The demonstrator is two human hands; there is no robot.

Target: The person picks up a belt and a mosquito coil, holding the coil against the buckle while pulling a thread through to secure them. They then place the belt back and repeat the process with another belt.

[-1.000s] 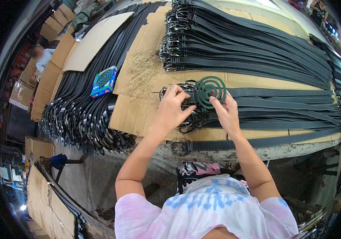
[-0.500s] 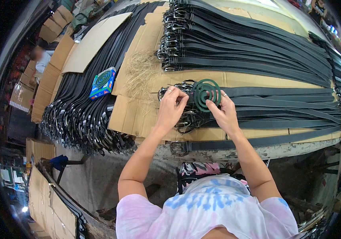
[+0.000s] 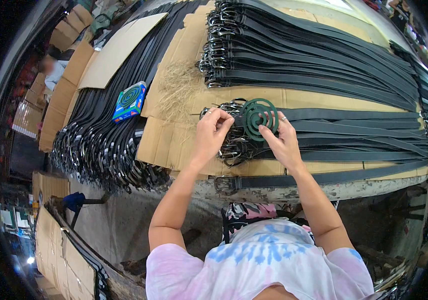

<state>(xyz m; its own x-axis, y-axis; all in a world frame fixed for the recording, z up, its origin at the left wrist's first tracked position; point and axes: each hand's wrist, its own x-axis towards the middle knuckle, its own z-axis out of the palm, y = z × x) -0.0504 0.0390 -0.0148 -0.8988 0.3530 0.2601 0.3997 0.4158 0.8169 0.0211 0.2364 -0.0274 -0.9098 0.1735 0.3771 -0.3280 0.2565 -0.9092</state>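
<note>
A green spiral coil is held up over the table by my right hand, thumb in front and fingers at its right side. To its left my left hand has thumb and index finger pinched together; anything between them is too small to make out. Beneath both hands lie black belts with metal buckles, their buckle ends partly hidden by the hands and the coil. A blue and green box with a coil picture rests on more belts to the left.
A large row of black belts lies at the back on cardboard. Dry straw-like strands are left of them. A single belt runs along the front edge. Another person is at the far left.
My left hand has shifted very slightly, its fingers still pinched. The coil stays in my right hand, almost unmoved.
</note>
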